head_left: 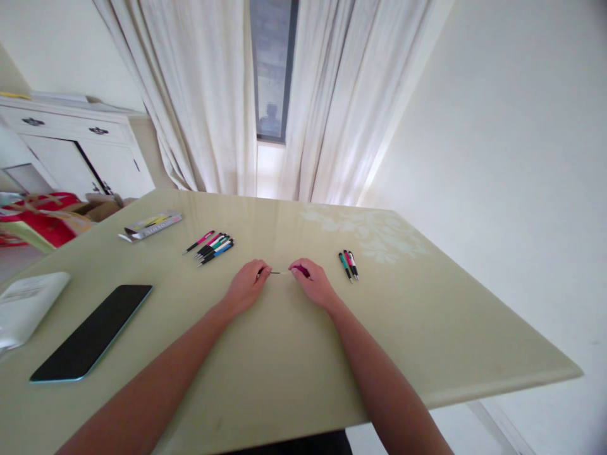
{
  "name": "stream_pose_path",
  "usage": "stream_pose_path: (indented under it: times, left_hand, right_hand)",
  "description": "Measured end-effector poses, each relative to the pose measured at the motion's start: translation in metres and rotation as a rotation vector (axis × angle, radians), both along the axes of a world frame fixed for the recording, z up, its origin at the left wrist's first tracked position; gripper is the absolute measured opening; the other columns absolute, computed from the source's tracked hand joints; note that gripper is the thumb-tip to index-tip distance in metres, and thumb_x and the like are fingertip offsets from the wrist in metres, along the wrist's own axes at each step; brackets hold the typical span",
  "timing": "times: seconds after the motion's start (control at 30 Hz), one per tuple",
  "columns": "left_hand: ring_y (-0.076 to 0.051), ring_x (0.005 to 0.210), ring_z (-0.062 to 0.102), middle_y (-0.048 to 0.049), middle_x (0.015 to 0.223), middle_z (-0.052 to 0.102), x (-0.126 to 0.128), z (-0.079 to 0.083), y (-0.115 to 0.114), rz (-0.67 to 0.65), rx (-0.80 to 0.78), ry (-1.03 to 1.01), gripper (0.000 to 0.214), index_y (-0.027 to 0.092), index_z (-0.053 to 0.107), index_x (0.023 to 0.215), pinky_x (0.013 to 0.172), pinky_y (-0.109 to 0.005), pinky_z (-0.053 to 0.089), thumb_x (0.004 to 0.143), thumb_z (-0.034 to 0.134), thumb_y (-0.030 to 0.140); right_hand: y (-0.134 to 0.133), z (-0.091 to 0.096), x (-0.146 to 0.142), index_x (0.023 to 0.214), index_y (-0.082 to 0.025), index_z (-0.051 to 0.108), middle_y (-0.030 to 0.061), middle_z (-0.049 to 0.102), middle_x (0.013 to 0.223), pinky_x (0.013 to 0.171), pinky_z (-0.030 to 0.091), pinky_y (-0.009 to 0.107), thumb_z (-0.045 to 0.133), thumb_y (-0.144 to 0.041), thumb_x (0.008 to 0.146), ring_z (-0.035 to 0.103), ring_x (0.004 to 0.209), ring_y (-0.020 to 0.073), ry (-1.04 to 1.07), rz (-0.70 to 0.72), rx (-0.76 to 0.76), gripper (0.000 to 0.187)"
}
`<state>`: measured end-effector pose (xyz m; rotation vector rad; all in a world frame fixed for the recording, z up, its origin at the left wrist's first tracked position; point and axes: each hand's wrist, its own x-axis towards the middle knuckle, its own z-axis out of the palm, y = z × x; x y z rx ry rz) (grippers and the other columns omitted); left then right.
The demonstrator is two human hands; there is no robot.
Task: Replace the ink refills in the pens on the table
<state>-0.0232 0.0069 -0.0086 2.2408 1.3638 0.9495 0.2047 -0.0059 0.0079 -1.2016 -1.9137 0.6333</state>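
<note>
Near the middle of the table, my left hand (pixel 248 282) is closed on a black pen part (pixel 260 273). A thin dark rod, which looks like an ink refill (pixel 275 272), sticks out of that hand to the right. My right hand (pixel 313 282) grips a purple pen barrel (pixel 302 270), mostly covered by the fingers. A small gap separates the two hands. Left of them lies a bunch of several pens (pixel 214 248) in pink, green, blue and black. To the right, a group of 3 pens (pixel 349 265) rests side by side on the tabletop.
The pale green table (pixel 284 379) has a white leaf pattern at its far right. An open pen box (pixel 150 225) lies at the back left. A dark tablet or phone (pixel 95 332) and a white packet (pixel 33 306) are at left. Curtains (pixel 203 95) hang beyond.
</note>
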Motion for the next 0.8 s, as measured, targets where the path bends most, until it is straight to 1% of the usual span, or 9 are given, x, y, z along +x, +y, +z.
stream_pose_path:
  times: [0.13,0.23,0.33,0.43,0.5,0.63,0.7,0.8]
  left_hand:
    - [-0.020,0.070,0.058,-0.0012,0.074,0.062,-0.001,0.002,-0.001,0.033,-0.124,-0.093,0.037,0.022,0.050,0.083,0.065,-0.032,0.041,0.104,0.031,0.046]
    - [-0.019,0.066,0.056,0.0005,0.070,0.060,0.000,0.004,-0.004,0.032,-0.132,-0.085,0.036,0.023,0.049,0.082,0.062,-0.030,0.038,0.103,0.032,0.046]
    - [-0.019,0.065,0.056,0.0007,0.070,0.060,0.000,0.006,-0.005,0.019,-0.131,-0.065,0.034,0.023,0.048,0.082,0.062,-0.030,0.038,0.102,0.033,0.046]
    - [-0.019,0.066,0.056,0.0006,0.071,0.060,0.001,0.008,-0.006,-0.012,-0.126,-0.068,0.033,0.023,0.050,0.084,0.064,-0.030,0.040,0.102,0.034,0.045]
    - [-0.019,0.068,0.056,0.0009,0.073,0.060,0.001,0.008,-0.007,-0.037,-0.113,-0.092,0.031,0.022,0.053,0.089,0.065,-0.030,0.041,0.102,0.037,0.046]
    - [-0.016,0.068,0.055,0.0024,0.076,0.060,0.001,0.009,-0.009,-0.065,-0.069,-0.144,0.032,0.021,0.059,0.107,0.065,-0.028,0.041,0.098,0.051,0.051]
    - [-0.016,0.069,0.055,0.0020,0.077,0.059,0.001,0.009,-0.010,-0.082,-0.017,-0.146,0.035,0.020,0.062,0.110,0.067,-0.028,0.043,0.096,0.057,0.052]
    - [-0.018,0.077,0.059,-0.0015,0.085,0.062,0.000,0.009,-0.011,-0.134,0.074,-0.131,0.035,0.021,0.068,0.112,0.073,-0.029,0.047,0.096,0.059,0.051]
  right_hand:
    - [0.006,-0.002,0.004,0.100,-0.019,0.069,0.0015,0.065,0.084,0.068,0.044,0.025,0.053,-0.032,0.095,0.056,0.073,0.0144,0.285,-0.022,-0.145,0.021]
    - [0.007,-0.001,0.005,0.099,-0.019,0.071,0.0013,0.065,0.082,0.066,0.044,0.025,0.057,-0.034,0.092,0.054,0.070,0.0136,0.384,-0.002,-0.200,0.021]
    - [0.004,0.003,0.003,0.099,-0.020,0.071,0.0009,0.064,0.082,0.066,0.044,0.025,0.060,-0.034,0.090,0.054,0.069,0.0130,0.436,0.033,-0.219,0.020]
    - [0.001,0.005,-0.001,0.101,-0.020,0.071,0.0010,0.064,0.082,0.067,0.045,0.025,0.061,-0.035,0.090,0.054,0.071,0.0135,0.448,0.059,-0.236,0.021]
    - [0.000,0.006,-0.002,0.101,-0.020,0.071,0.0008,0.064,0.082,0.068,0.045,0.026,0.063,-0.035,0.089,0.055,0.072,0.0139,0.430,0.071,-0.241,0.021]
    - [-0.002,0.004,-0.003,0.105,-0.020,0.075,0.0006,0.065,0.083,0.072,0.045,0.027,0.063,-0.031,0.090,0.056,0.076,0.0144,0.336,0.111,-0.235,0.022]
    - [-0.002,0.003,-0.004,0.109,-0.020,0.076,0.0020,0.068,0.088,0.076,0.046,0.028,0.063,-0.028,0.091,0.059,0.081,0.0154,0.294,0.133,-0.208,0.024]
    - [-0.003,0.000,-0.006,0.110,-0.021,0.077,0.0036,0.068,0.094,0.080,0.047,0.029,0.061,-0.024,0.092,0.060,0.085,0.0160,0.209,0.150,-0.129,0.024]
